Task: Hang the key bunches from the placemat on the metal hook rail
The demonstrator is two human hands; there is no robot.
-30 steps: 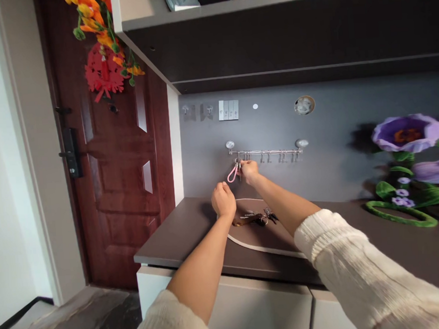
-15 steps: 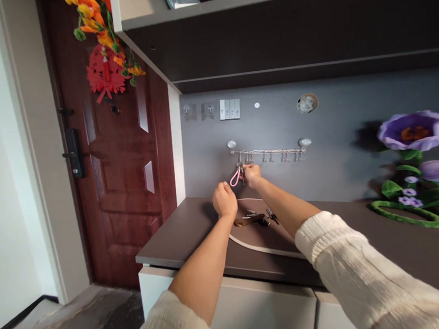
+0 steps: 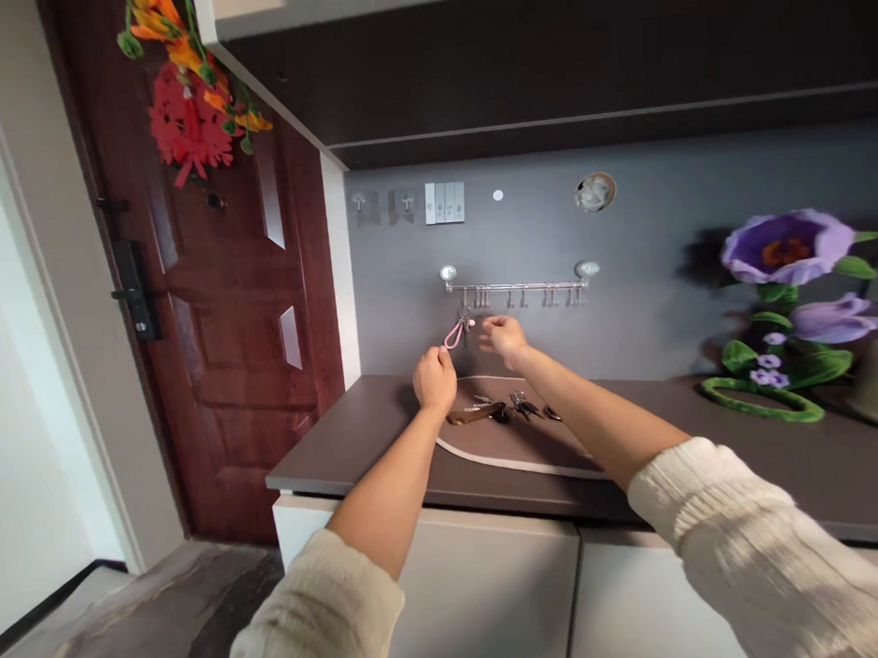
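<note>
A keyring with a pink loop strap hangs from the leftmost hook of a clear hook rail on the grey back wall. My right hand is just right of it, fingers loosely apart and holding nothing visible. Below and slightly left of the strap is my left hand, curled closed with its back to me; whatever it might hold is hidden. On a brown mat with a pale rim lie a brown strap and several keys.
Purple plush flowers stand on the counter at right. A dark shelf overhangs the wall. To the left is a red-brown door with orange flowers in front. White cabinet doors lie below the counter.
My right hand has let go of the keyring and drawn off to the right. The keyring now hangs by itself on the hook. My left hand stays closed below it. The view has shifted slightly.
</note>
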